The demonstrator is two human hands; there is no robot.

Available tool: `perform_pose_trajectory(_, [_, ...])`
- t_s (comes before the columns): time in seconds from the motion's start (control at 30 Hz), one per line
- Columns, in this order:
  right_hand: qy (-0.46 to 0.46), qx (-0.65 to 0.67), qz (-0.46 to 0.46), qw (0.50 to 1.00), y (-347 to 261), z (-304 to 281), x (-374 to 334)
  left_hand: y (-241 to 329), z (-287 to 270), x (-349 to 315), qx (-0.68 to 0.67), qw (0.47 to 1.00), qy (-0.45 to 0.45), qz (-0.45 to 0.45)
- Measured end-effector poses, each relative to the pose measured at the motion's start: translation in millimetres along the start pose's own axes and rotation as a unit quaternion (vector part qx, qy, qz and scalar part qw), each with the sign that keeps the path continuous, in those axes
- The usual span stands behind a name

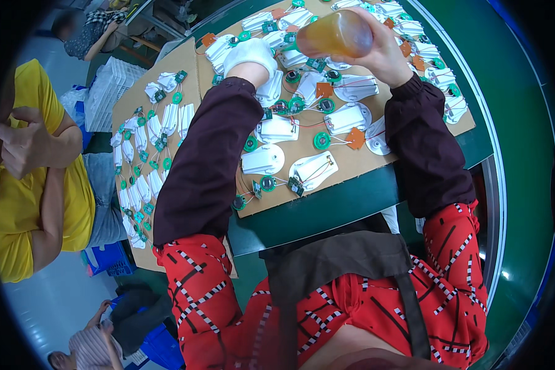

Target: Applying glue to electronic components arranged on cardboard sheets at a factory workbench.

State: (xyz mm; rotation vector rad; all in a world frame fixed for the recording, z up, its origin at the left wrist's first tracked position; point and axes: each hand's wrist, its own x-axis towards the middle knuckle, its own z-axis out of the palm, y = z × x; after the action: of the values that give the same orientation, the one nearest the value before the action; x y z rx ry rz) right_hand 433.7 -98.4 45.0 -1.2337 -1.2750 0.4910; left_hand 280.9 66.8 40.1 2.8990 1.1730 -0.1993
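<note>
My right hand (pixel 387 54), bare, is wrapped round a clear bottle of amber liquid (pixel 336 36). The bottle is tilted nearly on its side above the board, its end towards the left. In a white glove, my left hand (pixel 251 54) rests low among white plastic housings at the far left of the same board; its fingers are hidden from view. Beneath both hands lie several white housings (pixel 348 118) with thin red wires, green round parts (pixel 322 140) and small orange-brown squares (pixel 355 139). Dark sleeves cover both my forearms.
The housings lie on a brown cardboard sheet (pixel 376 161) over a green table (pixel 327 216). A second sheet (pixel 190 80) with more wired housings adjoins at left. A person in yellow (pixel 61 185) stands close at left. White crates (pixel 108 92) stand beyond; others sit farther off.
</note>
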Motion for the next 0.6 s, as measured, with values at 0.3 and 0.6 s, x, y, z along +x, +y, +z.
perform_pose_trajectory(0.3, [-0.041,-0.122,-0.112,0.985,10,-9,-2,3,-2,-1,-0.017,1.000,0.001,-0.003])
perform_pose_trajectory(0.6, [-0.078,-0.088,-0.111,0.987,2,-9,-3,-1,5,3,-0.020,1.000,0.009,-0.009])
